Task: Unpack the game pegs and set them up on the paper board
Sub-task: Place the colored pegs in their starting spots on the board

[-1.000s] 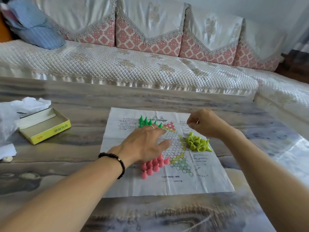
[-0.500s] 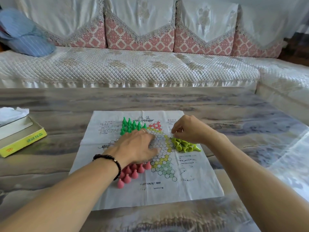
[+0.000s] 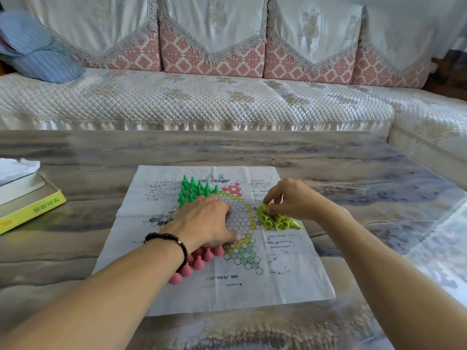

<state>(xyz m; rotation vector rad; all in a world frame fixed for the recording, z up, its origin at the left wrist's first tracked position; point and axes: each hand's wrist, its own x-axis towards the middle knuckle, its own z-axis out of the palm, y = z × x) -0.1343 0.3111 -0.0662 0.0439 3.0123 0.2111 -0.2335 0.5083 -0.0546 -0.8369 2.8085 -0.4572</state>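
Note:
The paper board (image 3: 290, 281), white with a coloured hexagon star, lies flat on the table. Several dark green pegs (image 3: 193, 189) stand upright at its far left point. Several pink pegs (image 3: 194, 261) stand at the near left, partly hidden under my left wrist. My left hand (image 3: 204, 223) lies palm down on the board with fingers spread over the hexagons. A heap of lime-green pegs (image 3: 276, 221) lies toppled on the board's right side. My right hand (image 3: 293, 199) reaches down onto that heap and pinches a lime peg at its far edge.
A yellow game box (image 3: 32, 212) with a white lid and crumpled plastic sits at the table's left edge. The marbled table (image 3: 353, 173) runs up to a quilted sofa (image 3: 202, 102) behind; a blue pillow (image 3: 38, 51) lies on the sofa's left end.
The view has shifted so the board sits lower and more central. My right hand has dropped from above the lime pegs onto the heap and pinched one. My left hand stays on the board.

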